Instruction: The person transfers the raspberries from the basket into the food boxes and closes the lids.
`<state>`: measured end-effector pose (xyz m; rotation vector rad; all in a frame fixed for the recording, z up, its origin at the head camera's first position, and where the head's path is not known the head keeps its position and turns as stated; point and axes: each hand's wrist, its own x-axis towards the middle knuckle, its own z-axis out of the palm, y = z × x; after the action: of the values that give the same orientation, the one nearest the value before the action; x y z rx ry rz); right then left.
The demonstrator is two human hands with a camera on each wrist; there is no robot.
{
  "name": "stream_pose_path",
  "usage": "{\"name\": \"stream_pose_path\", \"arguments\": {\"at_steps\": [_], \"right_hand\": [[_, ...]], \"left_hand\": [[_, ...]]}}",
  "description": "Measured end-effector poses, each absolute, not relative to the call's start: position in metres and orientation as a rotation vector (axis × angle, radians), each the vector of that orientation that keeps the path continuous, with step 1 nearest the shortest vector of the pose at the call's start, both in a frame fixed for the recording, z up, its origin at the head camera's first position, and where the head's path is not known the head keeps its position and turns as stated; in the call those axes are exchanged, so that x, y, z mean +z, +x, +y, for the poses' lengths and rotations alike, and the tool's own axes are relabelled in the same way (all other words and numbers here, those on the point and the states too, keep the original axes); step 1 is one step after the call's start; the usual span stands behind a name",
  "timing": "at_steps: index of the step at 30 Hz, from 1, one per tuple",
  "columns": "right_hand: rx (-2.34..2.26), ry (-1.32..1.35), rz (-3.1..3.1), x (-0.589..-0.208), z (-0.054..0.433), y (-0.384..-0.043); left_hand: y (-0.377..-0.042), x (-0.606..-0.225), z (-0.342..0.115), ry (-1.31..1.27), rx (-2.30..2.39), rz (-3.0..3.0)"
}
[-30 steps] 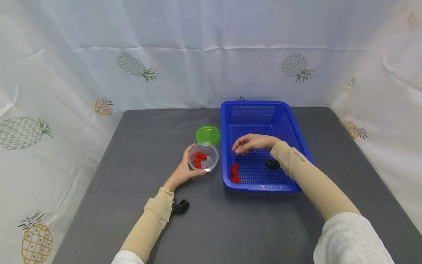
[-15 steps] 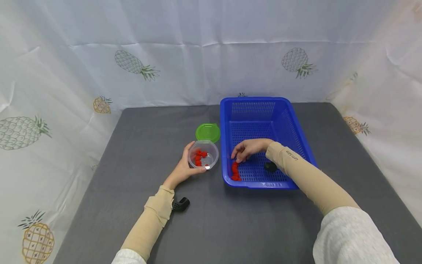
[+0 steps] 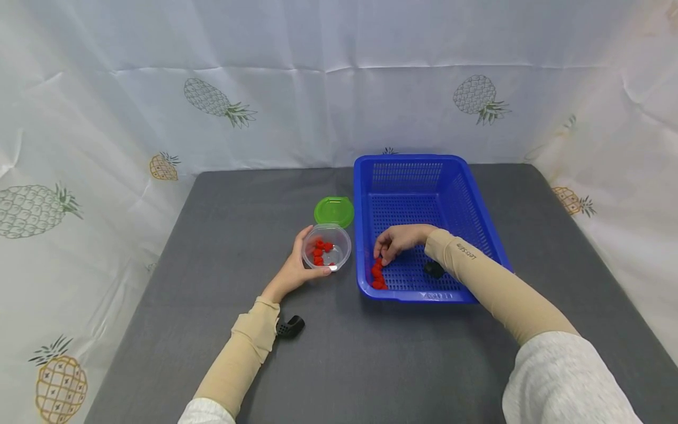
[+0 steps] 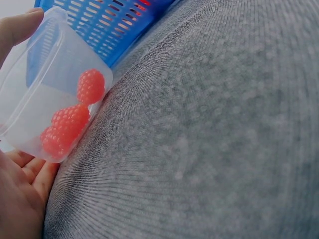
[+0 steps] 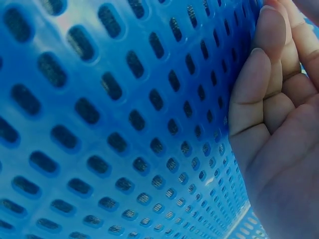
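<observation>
Over on the far left, white cloth (image 3: 100, 129) with pineapple drawings is hanging beside the dark grey table (image 3: 159, 265). Next up, an arm in a beige sleeve (image 3: 235, 353) is reaching in, with a small black piece (image 3: 291, 327) sticking out by the wrist. The left hand (image 3: 291, 274) is wrapping around a clear tub (image 3: 341, 253), thumb on the near side and fingers on the far side, so it's definitely holding on. Some red raspberries (image 3: 318, 253) are lying in the bottom, mostly toward the left. Just behind the tub, a green lid (image 3: 333, 212) is lying on the table, close to the blue basket (image 3: 405, 209).

Inside the basket, more raspberries (image 3: 377, 274) are lining up along the left wall down to the near corner. The right hand (image 3: 401, 238) is dipping in over them, fingers bending down at the far end of that row. Can't tell if it's actually pinching one; the wrist view is cutting the fingertips off. Another black piece (image 3: 434, 270) is showing under that wrist, and a second beige sleeve (image 3: 495, 285) is stretching back to a pale grey cuff (image 3: 567, 383).
</observation>
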<state>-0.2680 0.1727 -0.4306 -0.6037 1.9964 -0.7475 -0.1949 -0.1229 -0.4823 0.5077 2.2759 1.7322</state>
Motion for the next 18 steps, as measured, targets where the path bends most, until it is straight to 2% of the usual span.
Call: {"name": "stream_pose_path", "arguments": {"at_steps": [6,18], "right_hand": [[-0.739,-0.629,1.996,-0.43,0.175,-0.269],[-0.77,-0.597,1.942,-0.423,0.18,-0.271]], "left_hand": [[-0.184,-0.459,-0.12,0.518,1.728,2.276],[-0.186,-0.465,-0.121,0.561,1.758,2.278]]}}
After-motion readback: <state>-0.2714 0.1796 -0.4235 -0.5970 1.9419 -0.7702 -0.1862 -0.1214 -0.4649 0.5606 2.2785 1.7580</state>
